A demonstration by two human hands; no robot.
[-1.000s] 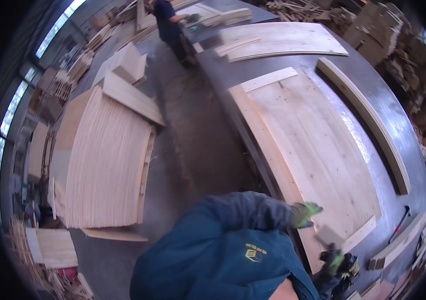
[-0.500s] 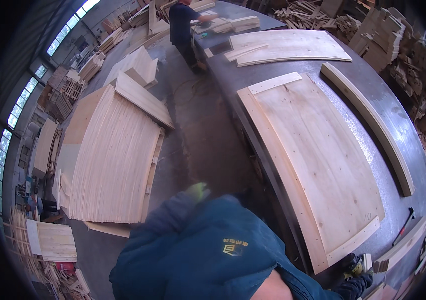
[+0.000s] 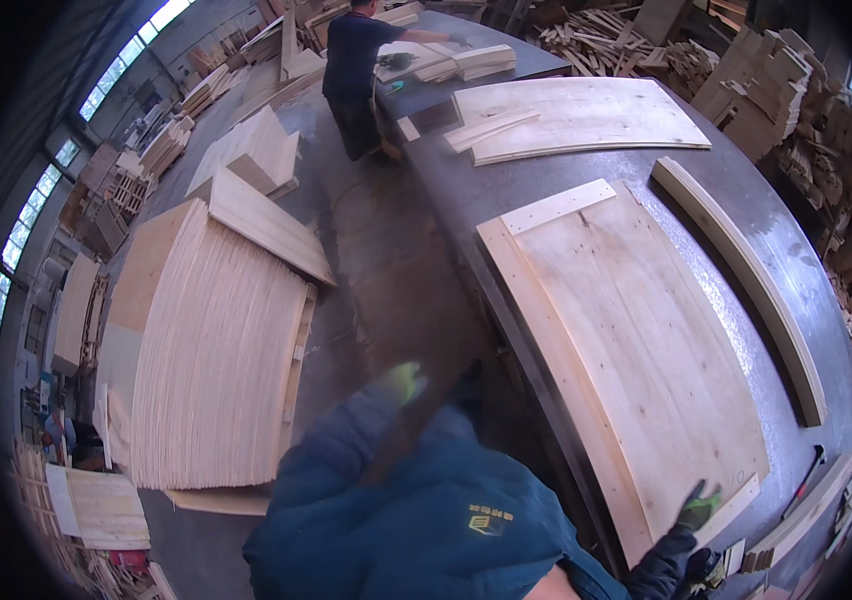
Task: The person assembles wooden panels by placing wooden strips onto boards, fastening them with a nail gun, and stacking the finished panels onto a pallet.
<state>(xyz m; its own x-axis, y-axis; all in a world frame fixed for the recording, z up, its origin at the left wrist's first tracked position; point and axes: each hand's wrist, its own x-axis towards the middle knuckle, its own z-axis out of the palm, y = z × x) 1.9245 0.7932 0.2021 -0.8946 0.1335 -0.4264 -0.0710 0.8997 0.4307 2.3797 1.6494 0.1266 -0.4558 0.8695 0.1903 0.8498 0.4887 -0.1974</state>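
Note:
My right hand (image 3: 698,508), in a dark and green glove, is over the near right corner of a plywood panel (image 3: 646,340), fingers apart and holding nothing. Pale battens (image 3: 558,206) are fixed along the panel's edges. Just below that hand, partly behind my sleeve, a dark tool with yellow parts (image 3: 714,568) rests at the table's near end; its kind is unclear. My left hand (image 3: 406,382), in a bright green glove, hangs over the aisle in front of my body. It is smeared by motion, so its fingers cannot be made out.
A long timber beam (image 3: 741,290) and more plywood sheets (image 3: 586,118) lie on the dark metal table (image 3: 636,155). A tall stack of thin boards (image 3: 221,355) stands left of the aisle. A co-worker (image 3: 358,75) stands at the table's far end. A hammer-like tool (image 3: 806,472) lies at right.
My right hand has left the dark and yellow tool and moved up over the panel's corner, fingers spreading. My left hand has shifted slightly right. The view has tilted a little.

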